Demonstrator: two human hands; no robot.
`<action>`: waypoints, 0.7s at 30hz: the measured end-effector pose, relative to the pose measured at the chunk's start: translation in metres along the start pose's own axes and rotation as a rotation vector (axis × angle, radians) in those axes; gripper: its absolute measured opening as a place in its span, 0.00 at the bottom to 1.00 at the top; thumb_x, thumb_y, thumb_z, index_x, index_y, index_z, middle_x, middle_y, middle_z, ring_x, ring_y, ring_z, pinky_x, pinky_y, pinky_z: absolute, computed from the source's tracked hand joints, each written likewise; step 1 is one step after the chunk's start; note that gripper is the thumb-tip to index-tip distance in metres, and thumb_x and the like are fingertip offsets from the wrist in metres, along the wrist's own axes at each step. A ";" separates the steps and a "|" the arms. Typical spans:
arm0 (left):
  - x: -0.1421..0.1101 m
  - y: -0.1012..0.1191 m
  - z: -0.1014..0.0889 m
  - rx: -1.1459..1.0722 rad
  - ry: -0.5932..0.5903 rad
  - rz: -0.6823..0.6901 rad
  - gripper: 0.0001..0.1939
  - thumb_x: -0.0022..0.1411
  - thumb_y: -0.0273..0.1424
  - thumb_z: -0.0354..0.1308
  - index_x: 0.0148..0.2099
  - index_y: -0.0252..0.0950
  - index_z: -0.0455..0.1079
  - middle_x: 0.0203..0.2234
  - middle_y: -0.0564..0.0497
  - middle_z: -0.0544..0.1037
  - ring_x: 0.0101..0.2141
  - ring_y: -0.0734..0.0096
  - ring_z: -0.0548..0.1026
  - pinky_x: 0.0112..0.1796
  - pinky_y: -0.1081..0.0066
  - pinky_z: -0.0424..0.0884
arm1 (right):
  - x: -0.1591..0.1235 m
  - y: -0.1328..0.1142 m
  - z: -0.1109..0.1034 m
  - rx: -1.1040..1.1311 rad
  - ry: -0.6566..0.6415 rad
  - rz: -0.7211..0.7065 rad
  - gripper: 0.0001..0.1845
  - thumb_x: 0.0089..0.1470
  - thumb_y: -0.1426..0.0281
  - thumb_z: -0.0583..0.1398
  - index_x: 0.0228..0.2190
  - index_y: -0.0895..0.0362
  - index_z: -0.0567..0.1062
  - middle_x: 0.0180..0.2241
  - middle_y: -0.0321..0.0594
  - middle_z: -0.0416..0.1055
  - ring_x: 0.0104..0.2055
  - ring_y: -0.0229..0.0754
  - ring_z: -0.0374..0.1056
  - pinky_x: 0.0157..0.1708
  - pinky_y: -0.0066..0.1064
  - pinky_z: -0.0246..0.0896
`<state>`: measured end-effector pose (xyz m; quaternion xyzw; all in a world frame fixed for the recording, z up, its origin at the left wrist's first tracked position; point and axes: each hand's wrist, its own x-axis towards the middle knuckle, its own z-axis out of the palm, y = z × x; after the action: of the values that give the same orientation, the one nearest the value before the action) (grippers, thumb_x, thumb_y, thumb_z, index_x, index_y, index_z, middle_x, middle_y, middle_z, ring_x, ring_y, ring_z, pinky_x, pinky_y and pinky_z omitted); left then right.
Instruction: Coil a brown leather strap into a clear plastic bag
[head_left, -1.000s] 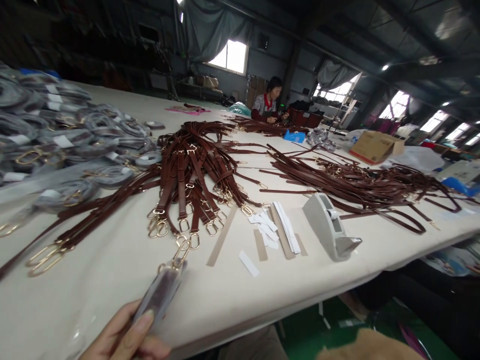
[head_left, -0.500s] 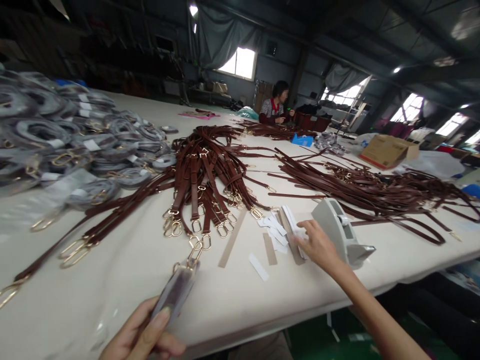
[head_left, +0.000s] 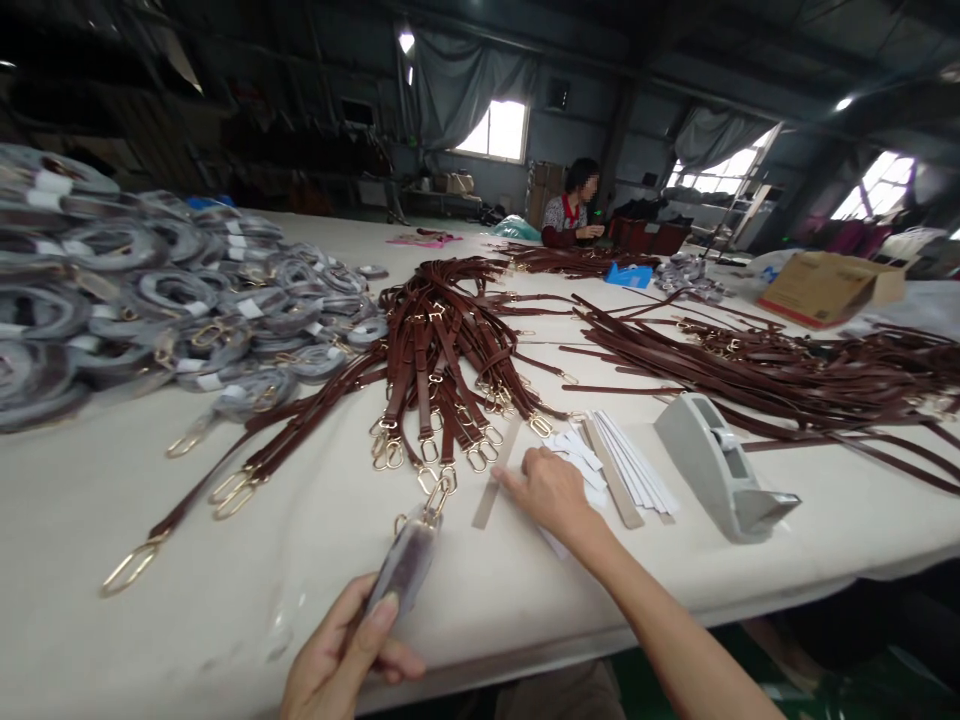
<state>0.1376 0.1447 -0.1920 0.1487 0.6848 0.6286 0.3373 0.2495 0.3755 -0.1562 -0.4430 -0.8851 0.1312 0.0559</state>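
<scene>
Dim workshop space fills the background, with grey cloth hanging by bright windows and a wide pale table (head_left: 247, 560) running across the view. At the bottom edge, the left hand (head_left: 341, 665) is only partly in view; its thumb and fingers pinch the near end of a strap (head_left: 409, 560) wrapped in clear film, which is blurred, so the colour under the film is hard to tell. A gold clip (head_left: 439, 495) sticks out at the far end of this strap, away from the fingers, and it lies just before the clips of a brown strap pile (head_left: 435, 350). The right hand (head_left: 551, 490) rests on the table with fingers spread flat and loose, holding nothing that I can see; its fingertips touch a thin tan strip (head_left: 495, 478), and its palm hides part of the white slips (head_left: 600, 465) lying just beyond and to the right of it. If a slip is under the palm, I cannot tell. A grey tape dispenser (head_left: 716, 470) stands further right of these fingers, apart from them. Left of the left hand's fingers and far off, wrapped coils (head_left: 142, 300) are heaped, blurred and cut by the frame edge. More brown straps (head_left: 757, 365) spread at the right. A person (head_left: 574, 205) sits at the far end, small, beside a cardboard box (head_left: 829, 285).
</scene>
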 end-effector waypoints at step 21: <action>-0.011 0.017 -0.007 -0.619 0.131 -0.105 0.38 0.31 0.42 0.81 0.42 0.35 0.67 0.23 0.57 0.78 0.12 0.80 0.67 0.15 0.81 0.64 | -0.062 0.008 -0.007 0.993 -0.223 0.009 0.17 0.56 0.54 0.55 0.31 0.53 0.58 0.25 0.35 0.72 0.24 0.39 0.69 0.26 0.29 0.63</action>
<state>0.1373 0.1352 -0.1725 -0.0372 0.4881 0.7971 0.3536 0.2947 0.3320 -0.1504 -0.3500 -0.7148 0.5827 0.1644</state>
